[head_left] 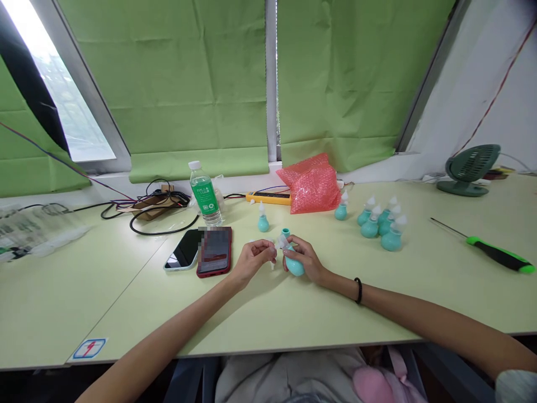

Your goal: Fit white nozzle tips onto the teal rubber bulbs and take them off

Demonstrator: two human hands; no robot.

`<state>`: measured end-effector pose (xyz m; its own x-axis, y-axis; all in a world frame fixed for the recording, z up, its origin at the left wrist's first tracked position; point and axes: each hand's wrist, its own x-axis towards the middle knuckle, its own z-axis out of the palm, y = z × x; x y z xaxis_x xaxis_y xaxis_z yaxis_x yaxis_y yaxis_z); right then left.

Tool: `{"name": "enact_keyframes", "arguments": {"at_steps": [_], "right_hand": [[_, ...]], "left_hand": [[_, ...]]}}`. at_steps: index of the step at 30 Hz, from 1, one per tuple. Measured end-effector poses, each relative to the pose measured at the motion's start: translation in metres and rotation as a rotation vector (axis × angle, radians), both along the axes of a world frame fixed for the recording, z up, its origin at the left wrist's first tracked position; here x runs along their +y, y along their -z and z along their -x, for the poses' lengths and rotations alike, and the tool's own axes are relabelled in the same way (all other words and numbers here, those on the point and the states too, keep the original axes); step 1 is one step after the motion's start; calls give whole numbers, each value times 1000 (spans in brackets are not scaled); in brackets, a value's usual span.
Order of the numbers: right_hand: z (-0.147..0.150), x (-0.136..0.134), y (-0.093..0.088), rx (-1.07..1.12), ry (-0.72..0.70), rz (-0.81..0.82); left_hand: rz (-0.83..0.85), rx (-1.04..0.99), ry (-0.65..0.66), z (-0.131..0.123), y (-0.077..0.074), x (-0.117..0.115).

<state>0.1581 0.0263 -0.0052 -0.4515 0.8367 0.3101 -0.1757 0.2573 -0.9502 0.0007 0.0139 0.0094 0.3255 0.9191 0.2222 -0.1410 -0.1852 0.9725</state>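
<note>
My right hand is closed around a teal rubber bulb with a clear tip, held just above the table. My left hand pinches a small white nozzle piece right beside the bulb's tip. One assembled teal bulb with a white nozzle stands just beyond my hands, and a small teal cap lies next to it. Several more assembled bulbs stand in a cluster to the right, and one stands by the pink bag.
Two phones lie left of my hands, with a green-labelled water bottle behind them. A pink bubble-wrap bag, yellow power strip and black cables sit at the back. A green-handled screwdriver and small fan are far right.
</note>
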Motion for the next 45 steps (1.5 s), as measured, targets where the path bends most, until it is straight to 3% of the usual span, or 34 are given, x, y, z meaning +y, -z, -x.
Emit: {"name": "enact_keyframes", "arguments": {"at_steps": [4, 9, 12, 15, 17, 21, 26, 31, 45], "right_hand": [[-5, 12, 0, 139, 115, -2], [-8, 19, 4, 13, 129, -16], [-6, 17, 8, -107, 96, -50], [-5, 17, 11, -240, 165, -170], [-5, 17, 11, -349, 245, -294], [-3, 9, 8, -541, 352, -564], [2, -9, 3, -728, 285, -802], [0, -13, 3, -802, 139, -842], [0, -14, 2, -749, 76, -903]], "left_hand": [[-128, 171, -108, 7, -2, 4], [-631, 798, -381, 15, 2, 10], [-729, 1088, -395, 16, 13, 14], [-738, 1220, -380, 15, 21, 18], [-733, 1184, -397, 14, 19, 16], [-670, 914, -455, 11, 4, 4], [-556, 851, -262, 5, -5, -11], [-343, 732, -48, 1, -2, -12], [-1, 407, 112, 2, 3, -2]]}}
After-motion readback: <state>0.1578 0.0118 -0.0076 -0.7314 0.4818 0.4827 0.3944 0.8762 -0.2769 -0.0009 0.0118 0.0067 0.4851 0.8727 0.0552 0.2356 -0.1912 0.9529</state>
